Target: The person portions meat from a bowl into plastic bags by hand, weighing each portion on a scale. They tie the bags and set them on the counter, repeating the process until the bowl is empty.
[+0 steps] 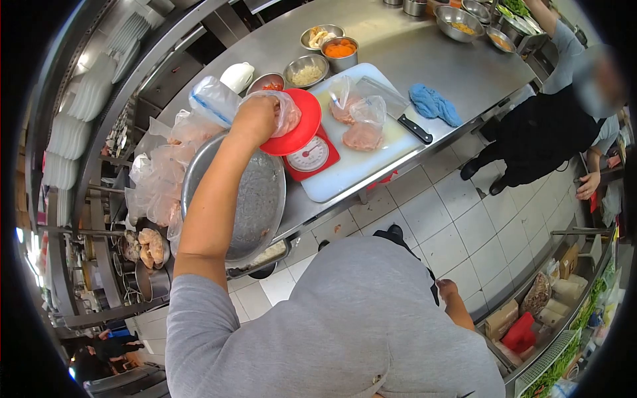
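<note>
My left hand (257, 119) grips a clear plastic bag of pale pink raw meat (286, 114) on the round red pan (306, 126) of a kitchen scale (309, 156). The scale stands on the left end of a white cutting board (325, 189). Further along the board lie two more bagged portions of meat, the nearer one (363, 137) beside a black-handled knife (415, 128). Beneath my left forearm is a large metal basin (255, 199) with a wet bottom. My right hand (446, 288) hangs low at my side, away from the counter, its fingers mostly hidden.
Left of the basin, filled plastic bags (162, 179) are heaped. Metal bowls of chopped food (306, 70) and an orange-filled pot (340, 53) line the board's back. A blue cloth (434, 105) lies at its right end. Another person (544, 126) stands across the tiled aisle.
</note>
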Tool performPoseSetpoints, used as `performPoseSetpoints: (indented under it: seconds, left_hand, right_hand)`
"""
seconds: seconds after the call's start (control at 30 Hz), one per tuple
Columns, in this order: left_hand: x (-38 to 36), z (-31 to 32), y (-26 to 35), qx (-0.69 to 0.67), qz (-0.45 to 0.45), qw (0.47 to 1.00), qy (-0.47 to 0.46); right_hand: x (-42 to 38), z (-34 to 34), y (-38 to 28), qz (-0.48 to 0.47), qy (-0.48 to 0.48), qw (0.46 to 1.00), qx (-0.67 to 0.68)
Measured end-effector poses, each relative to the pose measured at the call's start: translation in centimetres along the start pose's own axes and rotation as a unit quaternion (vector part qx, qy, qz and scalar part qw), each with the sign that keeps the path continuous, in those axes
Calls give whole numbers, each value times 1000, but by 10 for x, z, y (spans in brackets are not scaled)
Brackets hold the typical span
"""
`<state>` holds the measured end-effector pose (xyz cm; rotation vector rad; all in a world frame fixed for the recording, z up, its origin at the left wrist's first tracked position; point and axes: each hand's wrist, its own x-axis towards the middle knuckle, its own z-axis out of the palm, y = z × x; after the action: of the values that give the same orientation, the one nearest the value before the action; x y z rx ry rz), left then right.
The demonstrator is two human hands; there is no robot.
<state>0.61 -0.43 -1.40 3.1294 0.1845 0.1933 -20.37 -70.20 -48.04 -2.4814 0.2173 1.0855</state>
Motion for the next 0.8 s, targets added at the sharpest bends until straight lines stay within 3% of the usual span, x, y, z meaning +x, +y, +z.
performPoseSetpoints:
  seconds: [0.07, 0.1, 0.23, 0.3, 0.43, 0.53, 0.6, 0.63, 0.8]
  left_hand:
    - [3, 1, -2, 11, -16, 1000, -7]
    - [5, 1, -2, 21, -30, 999, -15]
    - [0, -31, -1, -18, -17, 1000, -8]
    - [-3, -44, -4, -77, -35, 996, -3]
    - [-6, -50, -11, -109, -48, 991, 56]
    - [-13, -67, -6, -89, -77, 991, 70]
    - [-22, -78, 0, -212, -95, 963, 138]
    - [-24, -81, -1, -212, -97, 963, 139]
    - [-28, -104, 2, -204, -110, 953, 197]
  right_hand:
    - [-10, -2, -7, 105, -56, 990, 75]
    - [-5, 4, -1, 110, -45, 992, 49]
    - [21, 18, 30, 69, -9, 994, 81]
    - [30, 11, 28, -19, 17, 999, -26]
    - [16, -25, -7, 0, 28, 999, 29]
    - [3, -55, -48, 11, 45, 999, -2]
    - [1, -78, -82, -28, 71, 997, -33]
    - [8, -85, -93, -63, 83, 994, -46]
    - [13, -145, -223, -178, 172, 963, 105]
